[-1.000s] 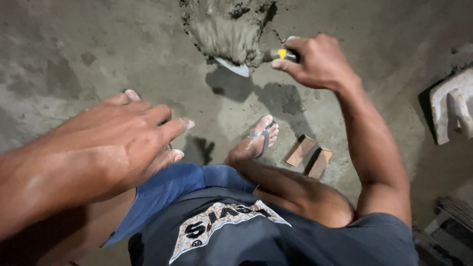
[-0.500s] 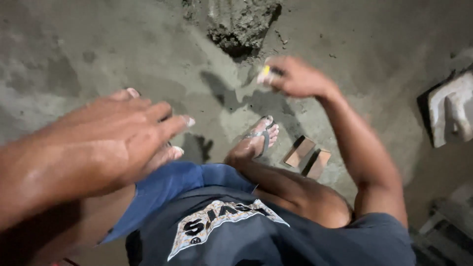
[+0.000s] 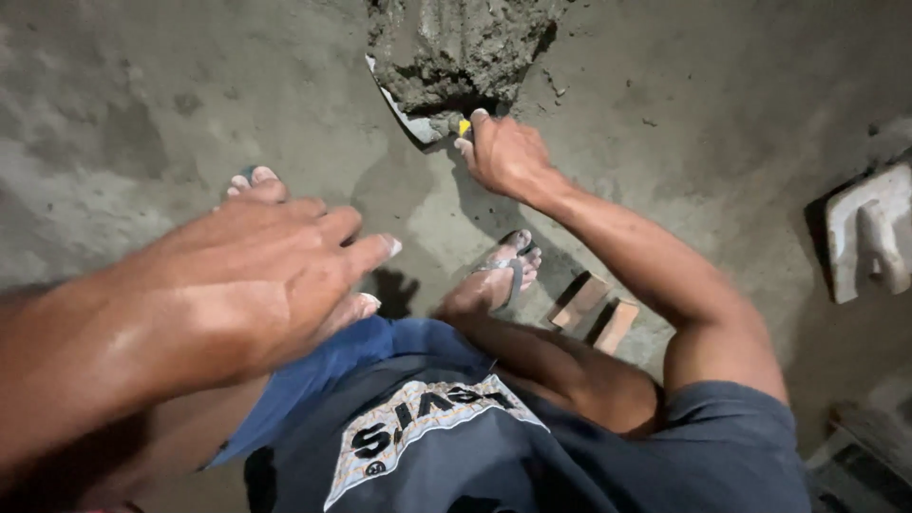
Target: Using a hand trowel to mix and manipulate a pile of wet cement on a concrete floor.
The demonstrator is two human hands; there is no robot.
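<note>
My right hand (image 3: 508, 157) grips the yellow handle of a trowel (image 3: 408, 119) whose metal blade is pushed under the edge of a heap of wet grey mortar (image 3: 456, 47) on the concrete floor. My left hand (image 3: 256, 275) hovers close to the camera with fingers together and slightly bent, holding nothing, above my left knee. My right foot in a sandal (image 3: 499, 275) stands below the trowel; my left foot's toes (image 3: 252, 180) peek out beyond the left hand.
Two small brick pieces (image 3: 598, 313) lie on the floor beside my right foot. A white plastic float (image 3: 869, 237) lies at the right edge. The rough concrete floor (image 3: 142, 114) spreads to the left.
My right hand has swung the trowel back up from the floor into the base of the mortar heap. The left hand has barely shifted.
</note>
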